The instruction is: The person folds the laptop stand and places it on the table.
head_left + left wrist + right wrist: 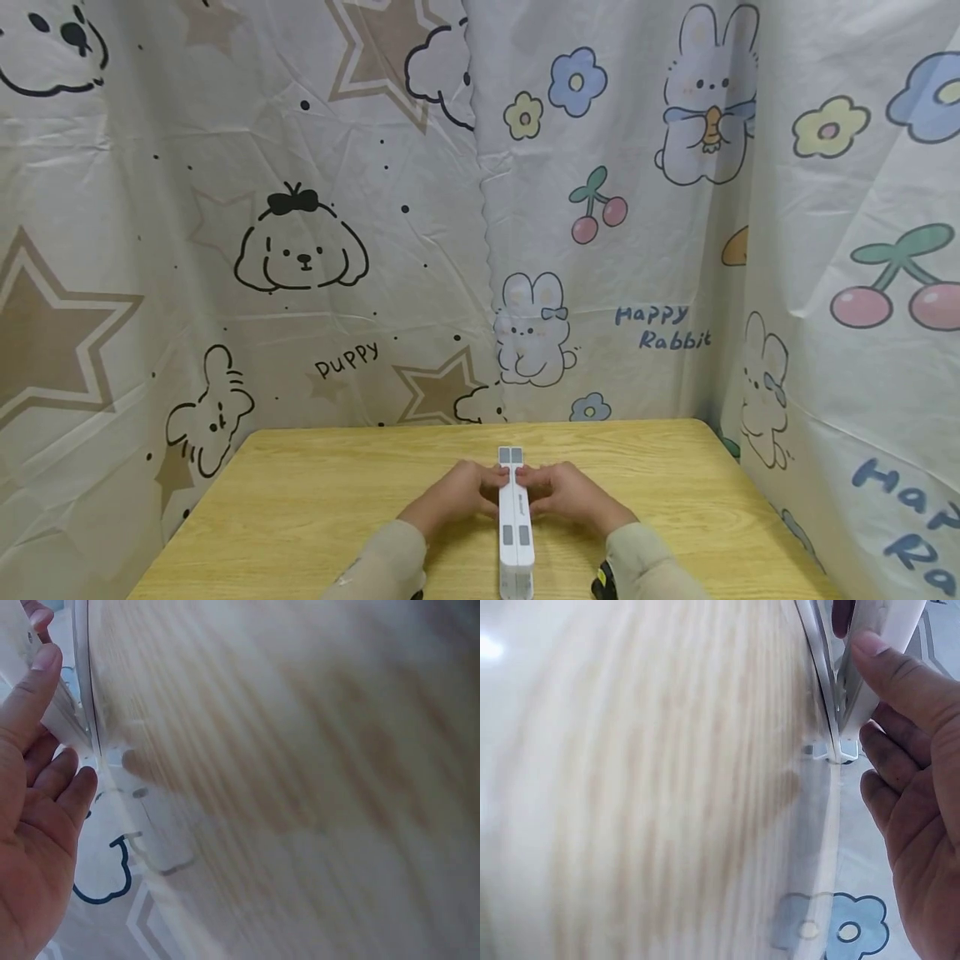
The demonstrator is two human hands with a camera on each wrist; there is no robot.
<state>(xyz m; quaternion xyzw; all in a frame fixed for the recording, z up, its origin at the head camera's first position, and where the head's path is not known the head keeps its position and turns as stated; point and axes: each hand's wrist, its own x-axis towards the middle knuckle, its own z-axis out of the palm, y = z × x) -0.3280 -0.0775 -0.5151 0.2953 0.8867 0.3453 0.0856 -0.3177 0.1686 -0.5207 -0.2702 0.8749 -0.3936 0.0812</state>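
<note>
A long, narrow white folding stand, apparently a folded laptop stand (517,546), lies lengthwise at the middle of the table, with grey pads at both ends and a seam down its length. My left hand (461,497) grips its left side near the far end, thumb on the side face. From the right, my right hand (573,497) holds it at about the same place. In the left wrist view the left thumb presses the white stand (13,649); its other fingers bend beneath. The right wrist view has the right thumb against the stand (900,626), fingers below.
The wood-grain table (337,492) extends to both sides and behind the stand. A printed curtain (420,250) with puppies, rabbits and flowers hangs along its back and sides. Dark wrist gear (603,581) shows at the right sleeve.
</note>
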